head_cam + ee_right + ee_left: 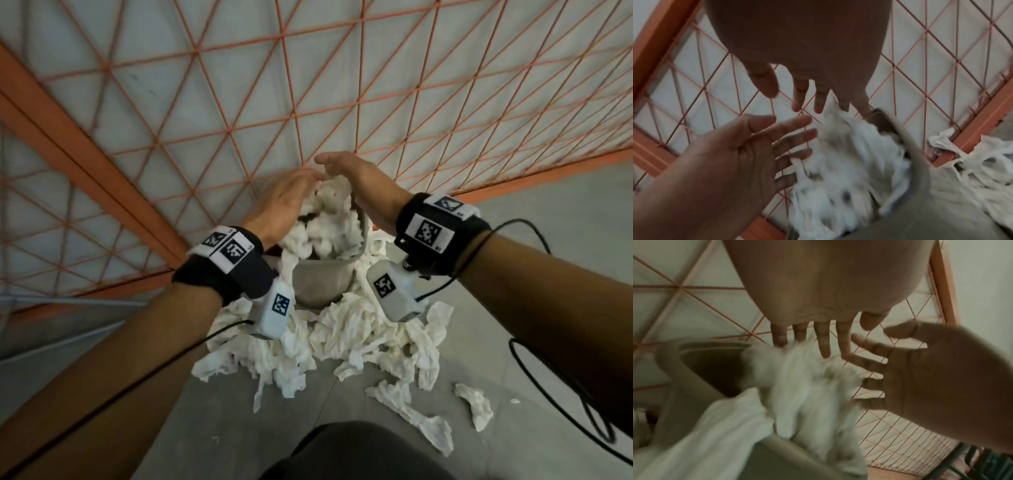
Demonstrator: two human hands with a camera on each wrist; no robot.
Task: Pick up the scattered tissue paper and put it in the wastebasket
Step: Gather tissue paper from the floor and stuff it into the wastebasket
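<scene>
A grey wastebasket (322, 284) stands on the floor, heaped with white tissue paper (329, 222). Both my hands hover over its mouth, palms facing each other, fingers straight and spread. My left hand (287, 202) is on the left of the heap and my right hand (346, 168) on the right. In the left wrist view a blurred wad of tissue (801, 378) hangs below my left hand (818, 331), brushing its fingertips, above the basket (701, 369). The right wrist view shows my right hand (807, 91) over the tissue (838, 162) and the basket rim (918, 162).
More tissue (342, 342) lies scattered around the basket's foot and toward the right (476, 404). An orange wire mesh panel (239, 102) with an orange frame stands right behind the basket. Black cables (548, 387) trail from both wrists. My dark-clothed knee (342, 452) is near the bottom.
</scene>
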